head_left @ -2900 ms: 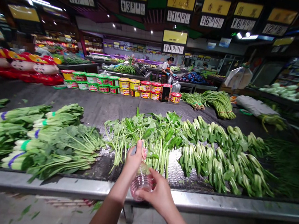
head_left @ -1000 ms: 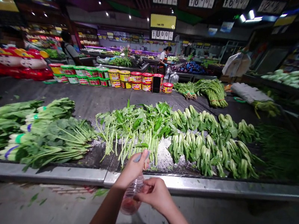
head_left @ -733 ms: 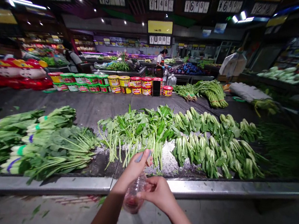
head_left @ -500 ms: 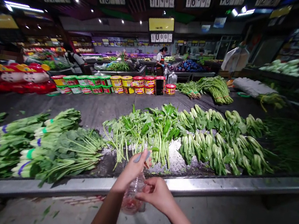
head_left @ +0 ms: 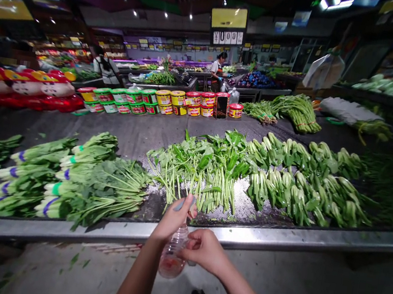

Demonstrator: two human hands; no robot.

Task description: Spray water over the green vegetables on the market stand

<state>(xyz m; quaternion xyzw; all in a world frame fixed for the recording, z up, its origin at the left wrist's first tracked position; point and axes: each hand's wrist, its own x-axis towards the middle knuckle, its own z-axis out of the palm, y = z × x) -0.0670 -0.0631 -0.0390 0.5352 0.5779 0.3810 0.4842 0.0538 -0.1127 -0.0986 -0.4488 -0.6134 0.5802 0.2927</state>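
My left hand (head_left: 171, 217) is closed around the top of a clear ribbed plastic bottle (head_left: 171, 264), and a grey piece shows beside the thumb. The bottle hangs upright in front of the counter's metal edge, with something reddish low in it. My right hand (head_left: 207, 252) is closed at the bottle's right side, thumb and curled fingers against its wall. Just beyond the hands, loose leafy greens with long stems (head_left: 211, 169) lie on the perforated counter. Bunches of bok choy (head_left: 298, 188) are to their right, tied leafy bunches (head_left: 60, 180) to their left.
A metal rail (head_left: 253, 236) edges the black sloping counter. Stacked tubs (head_left: 177, 102) stand along its back with a phone (head_left: 221, 106) leaning on them. Thick green bunches (head_left: 297, 112) lie at back right. A person (head_left: 216, 70) stands farther off. Price signs hang above.
The view has tilted down slightly and turned left, so the counter appears higher and farther right. Both hands keep their hold on the bottle, which hangs almost the same.
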